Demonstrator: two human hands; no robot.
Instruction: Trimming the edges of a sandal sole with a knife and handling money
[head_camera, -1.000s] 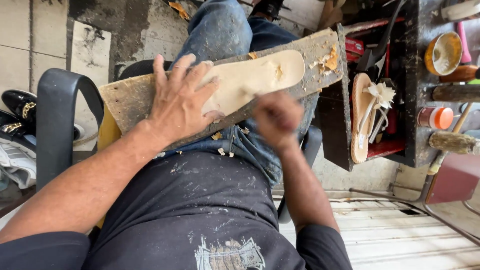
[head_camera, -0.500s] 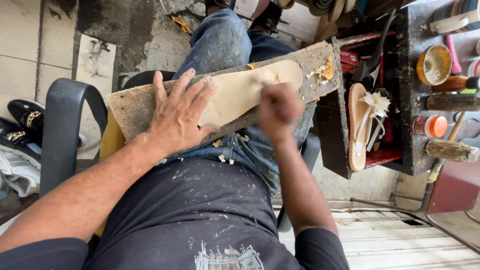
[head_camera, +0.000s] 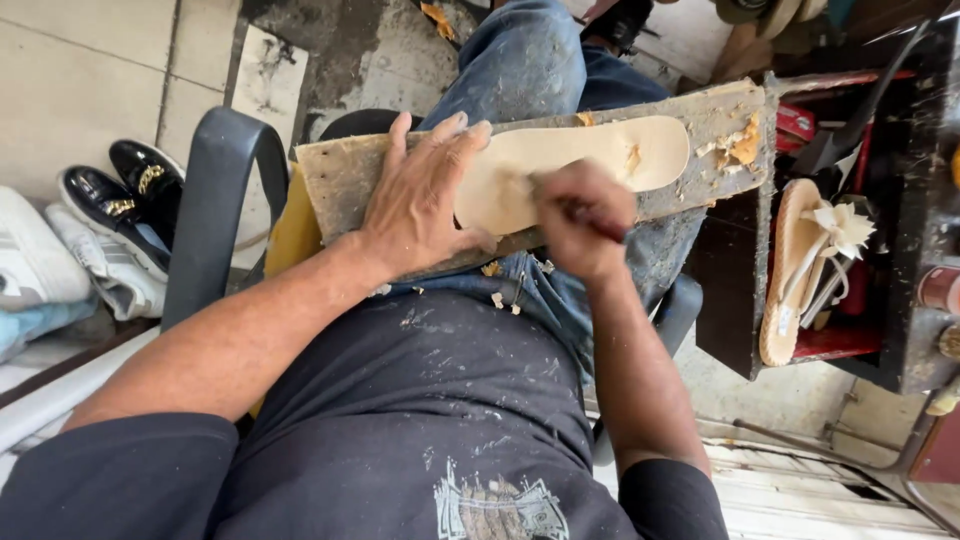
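A pale tan shoe insole (head_camera: 600, 155) lies flat on a worn wooden board (head_camera: 345, 180) that rests across my lap. My left hand (head_camera: 425, 200) presses down on the heel end of the insole, fingers spread. My right hand (head_camera: 580, 220) is closed around a thin dark-handled tool (head_camera: 600, 225), its tip at the near edge of the insole; the hand is blurred. Small leather scraps (head_camera: 740, 145) lie on the board's right end and on my jeans.
A grey chair arm (head_camera: 215, 210) stands at my left, with black shoes (head_camera: 135, 195) and white sneakers (head_camera: 40, 265) on the floor beyond it. On the right a dark shelf unit (head_camera: 900, 250) holds a beige sandal with a bow (head_camera: 800, 270).
My right hand has moved along the near edge of the insole toward my left hand. The left hand stays pressed on the insole. The view has shifted slightly.
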